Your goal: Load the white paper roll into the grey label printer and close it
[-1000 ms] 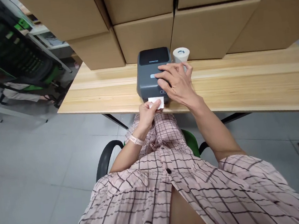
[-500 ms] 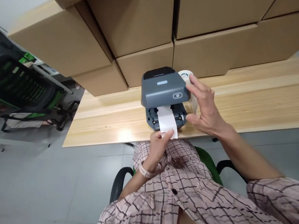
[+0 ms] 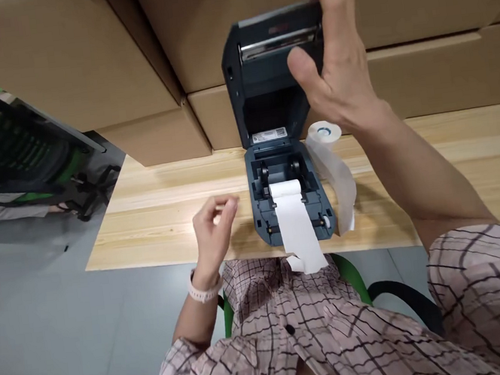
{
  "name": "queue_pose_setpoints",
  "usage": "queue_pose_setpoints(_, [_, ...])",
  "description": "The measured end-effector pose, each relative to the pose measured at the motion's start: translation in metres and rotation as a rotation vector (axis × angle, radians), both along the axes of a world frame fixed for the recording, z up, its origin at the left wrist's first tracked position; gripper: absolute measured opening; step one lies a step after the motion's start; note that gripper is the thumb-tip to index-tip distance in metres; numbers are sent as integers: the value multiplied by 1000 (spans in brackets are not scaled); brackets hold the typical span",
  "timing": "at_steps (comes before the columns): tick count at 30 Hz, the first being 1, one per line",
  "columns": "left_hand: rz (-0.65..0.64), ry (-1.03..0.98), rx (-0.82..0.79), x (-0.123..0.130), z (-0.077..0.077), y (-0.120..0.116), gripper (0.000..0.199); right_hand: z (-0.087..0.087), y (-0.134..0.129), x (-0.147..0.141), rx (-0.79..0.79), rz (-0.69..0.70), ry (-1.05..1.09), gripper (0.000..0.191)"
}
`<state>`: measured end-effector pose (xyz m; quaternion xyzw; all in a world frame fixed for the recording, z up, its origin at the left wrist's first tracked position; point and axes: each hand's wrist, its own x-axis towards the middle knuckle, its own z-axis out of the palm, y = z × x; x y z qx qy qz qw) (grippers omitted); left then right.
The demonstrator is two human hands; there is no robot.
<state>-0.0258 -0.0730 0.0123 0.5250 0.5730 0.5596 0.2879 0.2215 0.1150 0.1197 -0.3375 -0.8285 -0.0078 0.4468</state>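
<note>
A dark grey label printer (image 3: 259, 210) stands at the table's front edge with its lid (image 3: 238, 86) swung up. My right hand (image 3: 344, 62) grips the lid's right side, thumb on the inner face and fingers mostly hidden behind it. Inside the printer sits a small white paper roll (image 3: 285, 189). Its strip (image 3: 300, 230) runs forward over the roller and hangs past the table edge, torn at the end. To the left of the printer, my left hand (image 3: 212, 228) is apart from it, fingers curled in and thumb against the index finger, with nothing visible between them.
Another roll of white labels (image 3: 325, 132) stands right of the printer, its loose strip (image 3: 342, 186) curling forward on the wooden table (image 3: 154, 222). Large cardboard boxes (image 3: 47, 72) are stacked along the back. A mesh office chair (image 3: 9, 136) and part of a seated person are at left.
My right hand has raised the printer lid from nearly down to upright. My left hand has let go of the paper strip and moved left. The inner roll now shows.
</note>
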Motion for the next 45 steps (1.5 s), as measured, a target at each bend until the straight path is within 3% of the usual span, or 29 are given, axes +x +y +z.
queue_pose_setpoints(1, [-1, 36, 15, 0, -1, 18, 23, 2, 4, -2, -16, -21, -19, 75])
queue_pose_setpoints(2, [-42, 44, 20, 0, -3, 36, 43, 3, 6, -2, -10, -51, -44, 76])
queue_pose_setpoints(4, [-173, 49, -21, 4, -11, 67, 71, 0, 2, -3, 95, -115, -101, 78])
queue_pose_setpoints(7, [-342, 8, -112, 11, -24, 96, 98, -18, -20, 0, 217, -84, -194, 52])
queue_pose_setpoints(10, [-437, -120, -190, 17, -32, 101, 108, -44, -46, 5, -17, 146, -414, 29])
queue_pose_setpoints(13, [-436, -216, -216, 19, -35, 95, 106, -65, -58, 5, -315, 351, -628, 26])
queue_pose_setpoints(17, [-411, -188, -196, 16, -39, 91, 107, -78, -54, -3, -509, 563, -679, 25])
queue_pose_setpoints(20, [-401, -143, -175, 14, -40, 91, 104, -77, -46, -9, -613, 648, -618, 24])
queue_pose_setpoints(23, [-395, -122, -162, 11, -39, 92, 104, -60, -38, -2, -745, 803, -476, 28])
queue_pose_setpoints(27, [-442, -109, -172, 8, -38, 93, 109, -26, -42, 49, -893, 1008, -232, 31])
queue_pose_setpoints(29, [-458, -97, -173, 7, -39, 95, 108, -21, -53, 91, -887, 992, -90, 32])
queue_pose_setpoints(31, [-464, -88, -162, 7, -40, 96, 108, -30, -69, 132, -818, 897, 47, 40])
queue_pose_setpoints(35, [-461, -72, -131, 7, -44, 99, 106, -76, -83, 181, -756, 333, 157, 38])
queue_pose_setpoints(37, [-463, -58, -124, 6, -45, 100, 101, -100, -74, 187, -845, 142, 243, 41])
queue_pose_setpoints(39, [-465, -50, -122, 5, -45, 100, 97, -119, -60, 183, -940, 71, 343, 52])
queue_pose_setpoints(42, [-455, -40, -128, 4, -44, 100, 94, -141, -40, 169, -1037, 60, 467, 68])
queue_pose_setpoints(45, [-440, -18, -129, 4, -43, 99, 92, -152, -30, 160, -1166, 118, 544, 76])
